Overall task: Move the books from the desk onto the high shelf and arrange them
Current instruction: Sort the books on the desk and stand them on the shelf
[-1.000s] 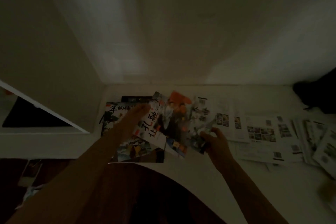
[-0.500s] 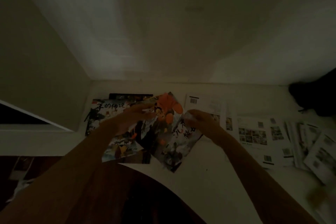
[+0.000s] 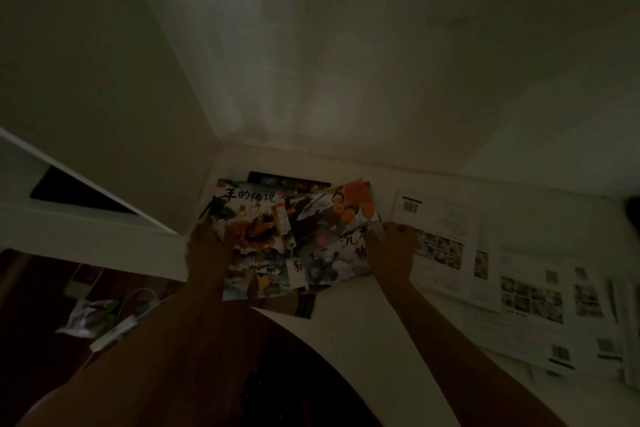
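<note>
Frame centre: my left hand (image 3: 207,246) and right hand (image 3: 393,253) grip opposite edges of the overlapping picture books (image 3: 294,239), presumably squaring them for lifting.

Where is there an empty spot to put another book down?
Bare white surface lies in front of the colourful books, between the two arms. The back strip by the wall above the white sheets looks bare too. It is crowded in the left corner and along the right.

Shelf (image 3: 363,329): white surface, set in a dim corner.
Left end: colourful picture books (image 3: 263,246) are overlapped in a loose pile.
Right side: white booklets (image 3: 519,288) are spread flat in a row.
</note>
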